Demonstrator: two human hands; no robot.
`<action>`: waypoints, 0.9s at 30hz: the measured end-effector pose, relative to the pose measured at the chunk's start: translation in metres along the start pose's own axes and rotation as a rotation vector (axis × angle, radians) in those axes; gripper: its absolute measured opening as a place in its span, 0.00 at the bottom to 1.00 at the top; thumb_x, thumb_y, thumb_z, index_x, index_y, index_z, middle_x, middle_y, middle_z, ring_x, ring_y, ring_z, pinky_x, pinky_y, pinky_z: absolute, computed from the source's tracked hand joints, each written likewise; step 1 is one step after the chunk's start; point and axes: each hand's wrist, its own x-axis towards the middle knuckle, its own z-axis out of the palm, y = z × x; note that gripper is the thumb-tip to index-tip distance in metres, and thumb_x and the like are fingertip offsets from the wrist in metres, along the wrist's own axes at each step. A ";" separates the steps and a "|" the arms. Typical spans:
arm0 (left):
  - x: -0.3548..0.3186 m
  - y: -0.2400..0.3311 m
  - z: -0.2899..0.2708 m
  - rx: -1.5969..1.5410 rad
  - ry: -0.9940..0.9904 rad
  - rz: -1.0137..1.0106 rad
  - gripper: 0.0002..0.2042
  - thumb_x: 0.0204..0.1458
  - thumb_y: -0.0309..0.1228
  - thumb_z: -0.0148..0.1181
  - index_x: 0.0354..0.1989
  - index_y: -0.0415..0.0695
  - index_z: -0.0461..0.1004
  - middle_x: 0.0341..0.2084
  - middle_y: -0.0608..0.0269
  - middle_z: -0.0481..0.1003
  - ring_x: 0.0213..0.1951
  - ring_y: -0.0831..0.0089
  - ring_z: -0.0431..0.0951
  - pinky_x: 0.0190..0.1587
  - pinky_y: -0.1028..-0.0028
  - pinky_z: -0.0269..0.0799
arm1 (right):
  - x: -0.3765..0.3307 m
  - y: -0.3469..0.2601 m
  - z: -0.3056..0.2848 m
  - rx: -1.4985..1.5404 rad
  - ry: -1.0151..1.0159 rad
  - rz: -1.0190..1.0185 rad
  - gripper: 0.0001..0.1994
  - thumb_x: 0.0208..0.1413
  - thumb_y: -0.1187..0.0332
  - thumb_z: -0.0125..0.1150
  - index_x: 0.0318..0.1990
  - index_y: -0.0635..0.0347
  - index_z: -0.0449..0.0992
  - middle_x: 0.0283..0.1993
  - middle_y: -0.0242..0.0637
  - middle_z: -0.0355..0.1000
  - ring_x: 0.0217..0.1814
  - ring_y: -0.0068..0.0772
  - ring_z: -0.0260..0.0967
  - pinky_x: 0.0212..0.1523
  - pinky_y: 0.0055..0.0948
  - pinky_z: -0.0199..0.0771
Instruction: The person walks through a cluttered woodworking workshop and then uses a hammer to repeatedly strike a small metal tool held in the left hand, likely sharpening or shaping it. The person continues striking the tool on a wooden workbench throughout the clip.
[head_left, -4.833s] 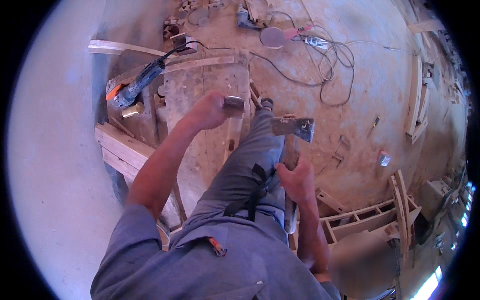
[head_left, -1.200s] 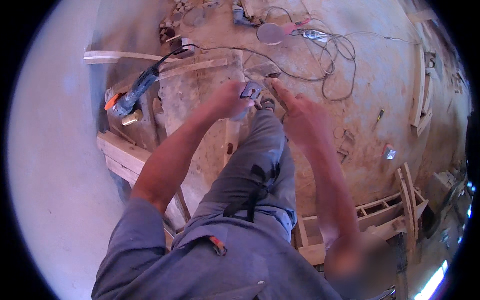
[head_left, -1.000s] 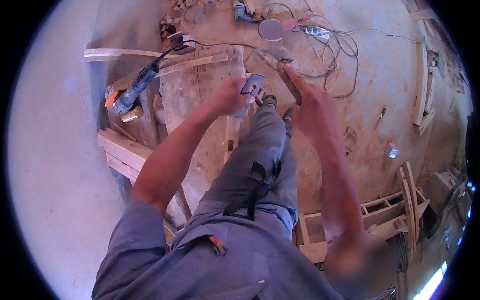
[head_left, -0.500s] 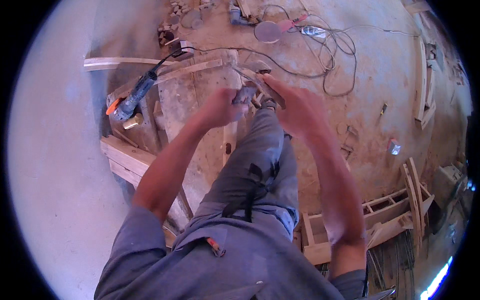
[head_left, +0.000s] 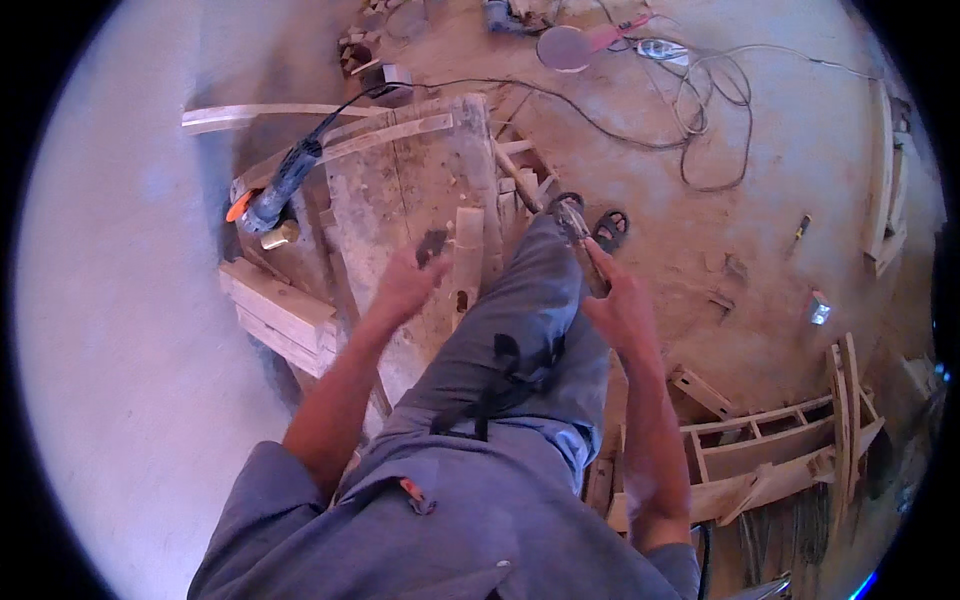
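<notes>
My left hand [head_left: 403, 288] is closed on a small dark flat piece [head_left: 431, 246], held over the worn wooden bench [head_left: 365, 195]. Too little shows to tell what that piece is. In my right hand [head_left: 622, 312] is a long, narrow, brownish thing [head_left: 592, 258], its far end pointing up and left, in front of my sandalled feet. Its kind I cannot make out. A short pale wood block [head_left: 468, 240] lies on the bench just right of my left hand.
A corded angle grinder [head_left: 280, 188] with an orange disc rests on the bench's left side. Timber pieces [head_left: 280, 305] jut out nearer me. Cable coils [head_left: 715, 125] lie on the floor at the far right. A wooden frame [head_left: 760, 450] stands near right; a screwdriver [head_left: 803, 227] lies beyond.
My hands have moved apart: the left went left and nearer over the bench with the dark piece, the right went right and nearer with the long thing. The view has shifted slightly.
</notes>
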 end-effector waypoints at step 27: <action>-0.036 -0.012 0.109 0.236 0.566 0.025 0.22 0.51 0.37 0.67 0.51 0.37 0.72 0.42 0.46 0.74 0.45 0.46 0.75 0.48 0.54 0.70 | -0.011 0.096 -0.092 -0.247 -0.165 0.061 0.45 0.40 0.79 0.63 0.73 0.47 0.65 0.34 0.40 0.75 0.32 0.31 0.73 0.36 0.31 0.74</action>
